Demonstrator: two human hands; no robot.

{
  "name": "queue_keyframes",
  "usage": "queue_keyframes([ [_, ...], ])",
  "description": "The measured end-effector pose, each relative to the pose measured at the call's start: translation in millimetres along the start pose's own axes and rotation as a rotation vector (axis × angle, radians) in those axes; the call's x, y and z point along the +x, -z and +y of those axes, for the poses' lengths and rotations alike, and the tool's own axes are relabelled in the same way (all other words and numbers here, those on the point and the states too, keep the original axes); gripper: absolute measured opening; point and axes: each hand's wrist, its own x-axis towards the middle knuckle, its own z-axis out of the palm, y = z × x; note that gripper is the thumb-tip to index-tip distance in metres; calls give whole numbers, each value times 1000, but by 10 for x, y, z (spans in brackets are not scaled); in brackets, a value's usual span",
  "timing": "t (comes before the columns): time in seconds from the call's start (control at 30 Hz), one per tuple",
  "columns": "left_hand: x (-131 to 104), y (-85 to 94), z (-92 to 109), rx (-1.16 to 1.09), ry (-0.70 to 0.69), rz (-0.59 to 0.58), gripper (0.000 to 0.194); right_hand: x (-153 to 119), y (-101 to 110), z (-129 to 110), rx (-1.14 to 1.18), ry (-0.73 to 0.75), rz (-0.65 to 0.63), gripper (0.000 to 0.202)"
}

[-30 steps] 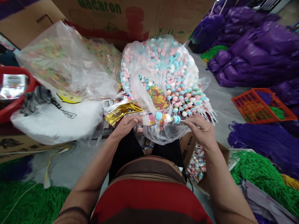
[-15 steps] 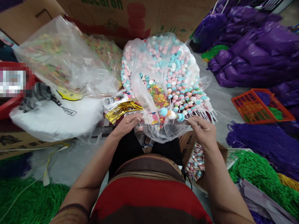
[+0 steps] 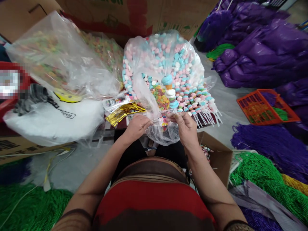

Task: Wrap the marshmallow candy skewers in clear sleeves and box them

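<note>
My left hand (image 3: pixel 139 127) is closed in a pinch on the left end of a small clear printed wrapper (image 3: pixel 161 121). At the wrapper's right end is my right hand (image 3: pixel 184 125), its fingers pinched round the stick of a candy skewer (image 3: pixel 170 93). The skewer stands upright, with blue, orange and white pieces. Behind it a large clear bag (image 3: pixel 144 51) holds pink, blue and white candies, with ring candies (image 3: pixel 161 98) in front. Finished-looking skewers (image 3: pixel 197 99) lie to the right, sticks toward me. Gold foil ties (image 3: pixel 124 112) lie left of my hands.
A bag of ring candies (image 3: pixel 55 64) and a white bag (image 3: pixel 55 118) lie left, beside a red basin (image 3: pixel 14 69). Below right is an open carton (image 3: pixel 218 160). An orange basket (image 3: pixel 264 120), purple bags (image 3: pixel 262 54) and green strands (image 3: pixel 262 183) are further right.
My right hand has moved left, close to my left hand. The skewer has turned from lying sideways to upright. My left hand has shifted slightly right with the wrapper.
</note>
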Motion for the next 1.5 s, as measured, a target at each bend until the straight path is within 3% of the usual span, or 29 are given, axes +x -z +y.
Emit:
queue_keyframes([
  [0.2,-16,-39,16,172,-92,41,49,14,6,80,-98,-22,11,35],
  [0.33,-8,-57,40,219,-116,38,50,-25,-59,143,-146,-14,-97,38],
  [0.47,-28,-109,11,207,-68,29,54,-95,-156,151,-142,54,-267,40],
  [0.57,-56,-143,-48,212,-11,54,58,-139,-189,144,-161,122,-287,39],
  [0.63,-63,-139,-76,195,51,52,62,-153,-189,146,-101,86,-291,37],
  [0.83,-32,26,-43,-229,271,-48,63,-107,-96,120,268,-116,-151,35],
  [1.0,-105,115,-40,-668,520,82,57,-94,147,75,233,-67,-60,28],
  [1.1,-175,115,-81,-860,586,111,55,-131,331,86,155,-30,6,24],
  [1.27,-223,109,-120,-971,568,75,56,-187,561,105,-34,26,-22,20],
  [1.5,-236,84,-136,-949,557,27,56,-220,749,145,-194,25,-20,22],
])
